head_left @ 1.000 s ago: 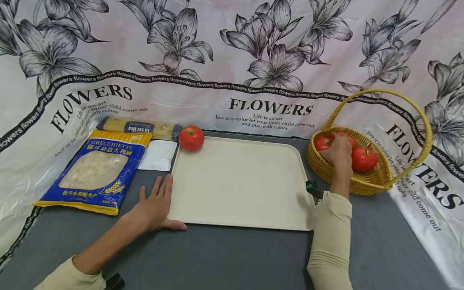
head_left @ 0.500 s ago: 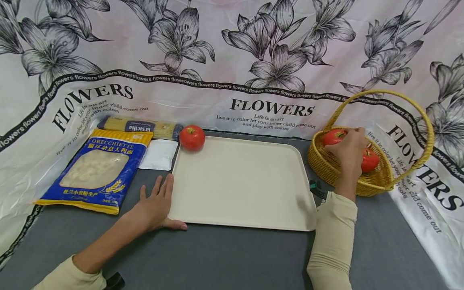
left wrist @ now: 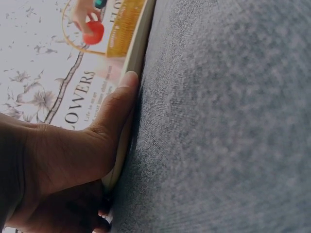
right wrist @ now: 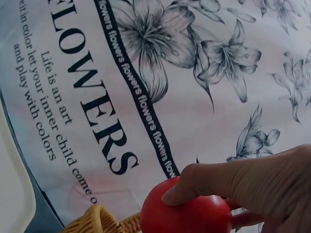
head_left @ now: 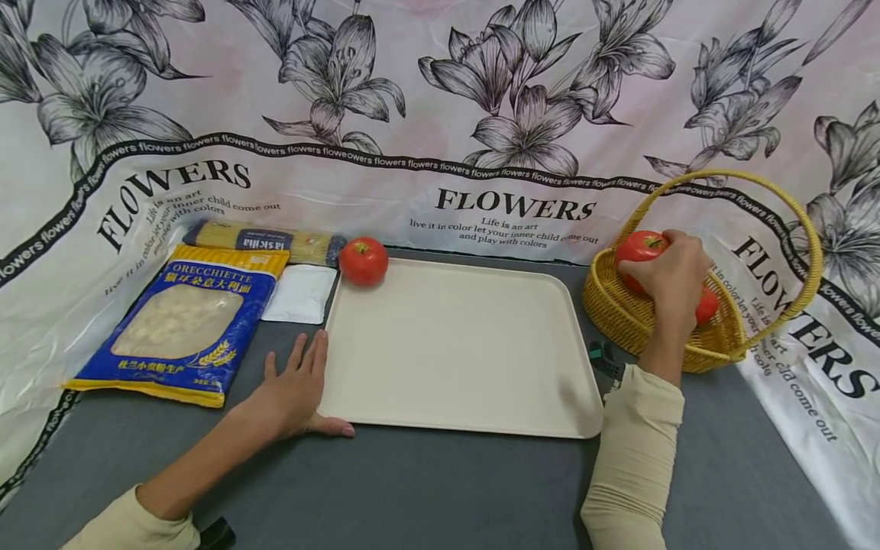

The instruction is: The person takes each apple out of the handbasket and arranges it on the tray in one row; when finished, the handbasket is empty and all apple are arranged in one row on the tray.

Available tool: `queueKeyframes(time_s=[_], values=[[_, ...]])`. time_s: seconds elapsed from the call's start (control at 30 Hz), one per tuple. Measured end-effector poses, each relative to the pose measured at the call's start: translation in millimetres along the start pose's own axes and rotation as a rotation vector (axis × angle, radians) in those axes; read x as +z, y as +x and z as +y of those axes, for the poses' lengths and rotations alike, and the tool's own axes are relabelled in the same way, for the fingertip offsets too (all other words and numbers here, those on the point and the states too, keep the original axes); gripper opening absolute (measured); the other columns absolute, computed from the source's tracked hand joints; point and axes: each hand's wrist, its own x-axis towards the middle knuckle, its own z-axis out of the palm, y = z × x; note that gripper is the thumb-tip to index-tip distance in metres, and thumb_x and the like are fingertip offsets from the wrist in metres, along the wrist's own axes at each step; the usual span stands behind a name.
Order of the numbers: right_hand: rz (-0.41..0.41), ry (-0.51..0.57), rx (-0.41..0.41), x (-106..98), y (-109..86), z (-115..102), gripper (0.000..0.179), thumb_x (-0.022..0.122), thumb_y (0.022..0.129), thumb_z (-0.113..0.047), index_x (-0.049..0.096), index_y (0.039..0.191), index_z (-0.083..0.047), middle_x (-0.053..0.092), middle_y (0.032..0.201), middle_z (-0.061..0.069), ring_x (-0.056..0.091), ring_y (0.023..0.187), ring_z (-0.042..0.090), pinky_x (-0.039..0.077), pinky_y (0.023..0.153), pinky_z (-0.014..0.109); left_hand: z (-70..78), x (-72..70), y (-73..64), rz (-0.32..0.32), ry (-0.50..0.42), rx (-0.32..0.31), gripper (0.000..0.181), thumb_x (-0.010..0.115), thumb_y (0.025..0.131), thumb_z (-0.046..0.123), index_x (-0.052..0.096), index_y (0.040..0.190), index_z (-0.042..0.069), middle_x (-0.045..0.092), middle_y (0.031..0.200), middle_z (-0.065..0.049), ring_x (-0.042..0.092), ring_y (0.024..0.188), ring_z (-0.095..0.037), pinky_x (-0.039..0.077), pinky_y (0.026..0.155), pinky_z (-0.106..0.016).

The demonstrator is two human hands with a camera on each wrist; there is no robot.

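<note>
My right hand point(head_left: 670, 271) grips a red tomato point(head_left: 639, 256) above the yellow woven basket point(head_left: 619, 321). In the right wrist view the thumb lies across this tomato point(right wrist: 187, 208), and some fingers show behind it. Another tomato point(head_left: 706, 305) sits in the basket, partly hidden by my hand. With fingers spread and straight, my left hand point(head_left: 292, 393) rests at the left edge of the cream tray point(head_left: 454, 351); the left wrist view shows its thumb point(left wrist: 116, 107) along the tray's side. One more tomato point(head_left: 363, 262) stands at the tray's far left corner.
Left of the tray lie a blue and yellow orecchiette bag point(head_left: 182, 325), a white packet point(head_left: 300, 294) and a long pasta pack point(head_left: 264, 238). The basket's tall handle point(head_left: 814, 252) arches up on the right. A flower-printed cloth point(head_left: 509, 92) hangs behind the grey table point(head_left: 440, 496).
My right hand has risen and moved a little to the right, lifting a tomato up from inside the basket. The left hand and the tray have stayed in place.
</note>
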Motion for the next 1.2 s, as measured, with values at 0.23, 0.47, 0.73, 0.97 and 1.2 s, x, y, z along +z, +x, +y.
queueKeyframes(time_s=[0.23, 0.47, 0.73, 0.97, 1.2], values=[[-0.061, 0.068, -0.052, -1.0, -4.4, -14.1, 0.09, 0.079, 0.089, -0.034, 0.035, 0.163, -0.008, 0.035, 0.166, 0.026, 0.034, 0.15, 0.047, 0.037, 0.116, 0.073, 0.4, -0.3, 0.4, -0.008, 0.007, 0.001, 0.154, 0.075, 0.068, 0.084, -0.002, 0.164, -0.009, 0.012, 0.171, -0.034, 0.009, 0.158, -0.057, 0.012, 0.115, -0.086], [-0.111, 0.119, -0.116, 3.2, -10.2, -25.7, 0.089, 0.081, 0.089, -0.033, 0.036, 0.163, -0.009, 0.036, 0.167, 0.024, 0.039, 0.149, 0.047, 0.04, 0.116, 0.07, 0.0, -0.1, 0.5, -0.018, -0.005, 0.0, 0.154, 0.075, 0.068, 0.084, -0.002, 0.164, -0.008, 0.011, 0.172, -0.034, 0.008, 0.158, -0.057, 0.01, 0.115, -0.086], [-0.138, 0.153, -0.189, 11.1, -15.4, -41.9, 0.085, 0.084, 0.087, -0.027, 0.043, 0.159, -0.007, 0.042, 0.163, 0.025, 0.043, 0.145, 0.046, 0.045, 0.114, 0.066, -1.4, 1.3, 1.7, -0.017, -0.007, -0.003, 0.154, 0.075, 0.067, 0.086, -0.001, 0.164, -0.008, 0.01, 0.172, -0.033, 0.007, 0.159, -0.057, 0.01, 0.116, -0.086], [-0.182, 0.182, -0.224, 21.6, -22.0, -54.0, 0.085, 0.086, 0.086, -0.027, 0.045, 0.158, -0.006, 0.049, 0.158, 0.026, 0.05, 0.137, 0.046, 0.048, 0.113, 0.064, 0.7, 0.0, -1.3, -0.008, 0.007, 0.001, 0.154, 0.076, 0.068, 0.084, -0.001, 0.163, -0.009, 0.011, 0.172, -0.034, 0.008, 0.158, -0.058, 0.012, 0.115, -0.086], [-0.188, 0.199, -0.281, 32.8, -28.6, -64.9, 0.082, 0.086, 0.086, -0.025, 0.048, 0.155, -0.003, 0.048, 0.158, 0.026, 0.052, 0.136, 0.046, 0.048, 0.113, 0.063, -0.1, 0.7, -1.4, -0.011, 0.007, 0.005, 0.153, 0.076, 0.069, 0.083, -0.001, 0.163, -0.009, 0.01, 0.172, -0.034, 0.008, 0.158, -0.058, 0.011, 0.115, -0.086]])
